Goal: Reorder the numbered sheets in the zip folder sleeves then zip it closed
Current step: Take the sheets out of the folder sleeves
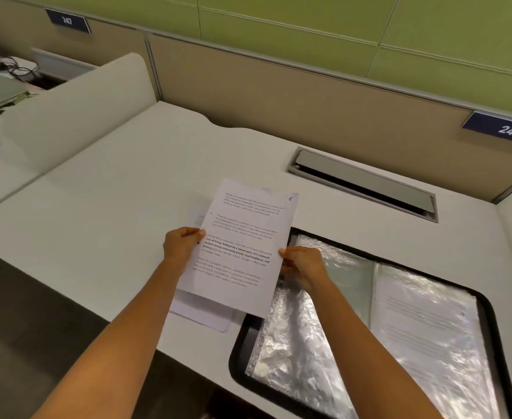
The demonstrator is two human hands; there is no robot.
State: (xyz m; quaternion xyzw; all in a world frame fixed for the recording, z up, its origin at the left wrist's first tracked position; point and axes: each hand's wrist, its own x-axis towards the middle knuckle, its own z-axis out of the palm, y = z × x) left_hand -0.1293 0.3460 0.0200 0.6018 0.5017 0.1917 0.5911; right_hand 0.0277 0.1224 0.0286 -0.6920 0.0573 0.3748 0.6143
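Left hand (pixel 182 246) and right hand (pixel 301 264) pinch opposite edges of sheet 6 (pixel 248 225).

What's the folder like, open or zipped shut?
Open. The folder lies spread flat on the desk, with its clear sleeves showing.

even indoor light | glare on sleeves (pixel 309 343) | edges bowed, soft

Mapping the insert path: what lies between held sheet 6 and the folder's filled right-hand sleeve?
In the head view, the left-hand sleeve, crinkled clear plastic with no print showing, and the right hand pinching sheet 6.
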